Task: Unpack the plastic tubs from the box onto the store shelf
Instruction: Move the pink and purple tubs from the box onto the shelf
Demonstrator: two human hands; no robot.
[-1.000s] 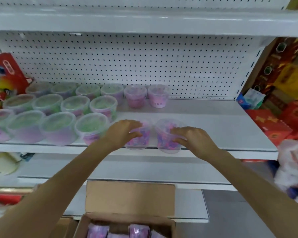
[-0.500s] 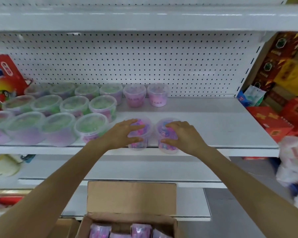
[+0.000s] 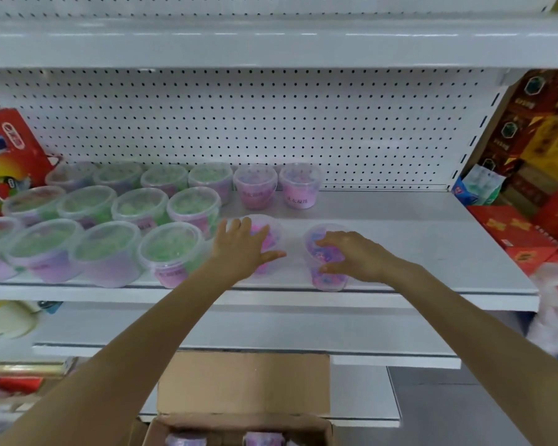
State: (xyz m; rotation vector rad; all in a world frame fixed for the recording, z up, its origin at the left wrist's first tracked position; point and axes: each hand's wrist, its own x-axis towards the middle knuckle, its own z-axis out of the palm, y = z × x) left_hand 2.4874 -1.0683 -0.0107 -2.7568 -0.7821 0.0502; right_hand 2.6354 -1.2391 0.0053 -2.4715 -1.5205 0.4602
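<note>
Two pink-filled tubs stand on the shelf [image 3: 416, 239] near its front edge, one under each of our hands. Our left hand [image 3: 240, 249] lies flat over the lid of the left tub [image 3: 273, 235], fingers straight and spread, thumb pointing toward the other tub; it presses rather than grasps. Our right hand [image 3: 355, 257] comes in from the right and wraps the right tub [image 3: 327, 280], fingers curled over the lid and thumb low on the near wall. A bare strip of shelf lies between the two tubs. The left tub sits just beside the block of green tubs [image 3: 171, 252]; behind, near the pegboard, a back pair [image 3: 277, 188] of pink tubs stands side by side.

We judge the step in hand to be setting this pair down and lining it up in front of the back pair. Below, the box [image 3: 245, 423] is open and shows at least two more tubs in the box [image 3: 187, 441], so the job looks partway done. The next move, we think, calls for letting go of both tubs without tipping them, keeping our arms clear of the front row, and reaching down into the box for another two
</note>
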